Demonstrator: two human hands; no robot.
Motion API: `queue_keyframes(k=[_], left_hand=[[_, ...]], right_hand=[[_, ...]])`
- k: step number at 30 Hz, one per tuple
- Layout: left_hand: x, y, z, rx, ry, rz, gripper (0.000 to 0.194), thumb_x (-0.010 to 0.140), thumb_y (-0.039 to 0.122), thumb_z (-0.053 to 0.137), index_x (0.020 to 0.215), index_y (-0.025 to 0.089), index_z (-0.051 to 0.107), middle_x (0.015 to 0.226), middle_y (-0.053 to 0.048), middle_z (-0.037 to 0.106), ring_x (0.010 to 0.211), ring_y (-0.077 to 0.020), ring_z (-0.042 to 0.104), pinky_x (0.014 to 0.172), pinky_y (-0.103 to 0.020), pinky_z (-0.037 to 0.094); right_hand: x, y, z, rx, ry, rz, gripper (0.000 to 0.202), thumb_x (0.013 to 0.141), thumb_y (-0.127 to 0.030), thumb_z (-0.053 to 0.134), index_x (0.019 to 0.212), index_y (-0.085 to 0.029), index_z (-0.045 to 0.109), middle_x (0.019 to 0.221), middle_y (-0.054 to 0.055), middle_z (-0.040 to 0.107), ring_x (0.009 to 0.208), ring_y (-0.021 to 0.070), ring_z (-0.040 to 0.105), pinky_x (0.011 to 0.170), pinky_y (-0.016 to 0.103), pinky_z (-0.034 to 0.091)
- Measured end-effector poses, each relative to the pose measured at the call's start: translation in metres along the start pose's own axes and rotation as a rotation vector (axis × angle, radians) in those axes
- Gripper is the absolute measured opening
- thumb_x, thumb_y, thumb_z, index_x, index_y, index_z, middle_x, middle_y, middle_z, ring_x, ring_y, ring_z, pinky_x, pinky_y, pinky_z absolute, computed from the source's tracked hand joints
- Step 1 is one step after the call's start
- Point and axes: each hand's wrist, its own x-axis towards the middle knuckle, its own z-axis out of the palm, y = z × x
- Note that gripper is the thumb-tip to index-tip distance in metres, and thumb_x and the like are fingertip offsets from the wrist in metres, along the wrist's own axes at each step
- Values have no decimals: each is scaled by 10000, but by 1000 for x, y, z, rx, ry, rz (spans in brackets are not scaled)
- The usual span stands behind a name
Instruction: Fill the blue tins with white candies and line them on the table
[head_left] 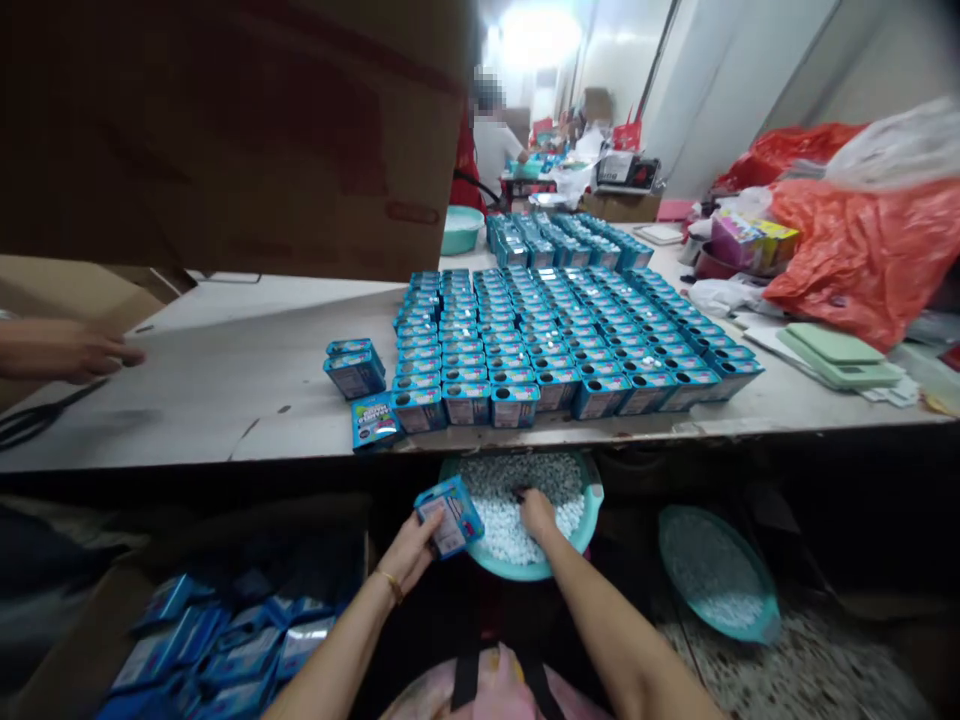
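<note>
A blue box (pixel 460 520) sits in the left hand (pixel 412 552).

Left hand (pixel 414 545) just left of the basin (pixel 595 508), gripping, thumb uppermost! Left forearm (pixel 346 632) slants up from the near side, wrist in line. Right hand (pixel 538 515) is down inside the basin, fingertips hidden, the right forearm (pixel 600 610) crossing its near rim.
</note>
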Motion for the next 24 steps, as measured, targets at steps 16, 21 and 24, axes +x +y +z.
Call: queue_keyframes(k=[16, 21, 24], left_hand=[[20, 12, 22, 849, 54, 567, 383, 598, 303, 660, 959, 201, 588, 851, -14, 615, 796, -190, 554, 779, -296, 411], [31, 1, 44, 1087, -5, 597, 371, 650, 293, 595, 1011, 212, 557, 904, -6, 604, 836, -175, 546, 783, -278, 403], [35, -7, 51, 1161, -19, 616, 377, 659, 280, 574, 1028, 211, 540, 955, -9, 597, 878, -171, 542, 802, -282, 404]], right_hand=[[-40, 22, -123, 246, 27, -260, 303, 732, -135, 456, 944, -182, 669, 929, 39, 672, 878, 168, 577, 783, 255, 411], [-51, -10, -154, -22, -46, -321, 339, 750, -133, 430, 975, -255, 653, 982, 6, 658, 936, 159, 561, 780, 232, 402], [-57, -32, -165, -314, -89, -289, 337, 749, -131, 431, 956, -291, 644, 982, 17, 653, 951, 176, 561, 762, 245, 405]])
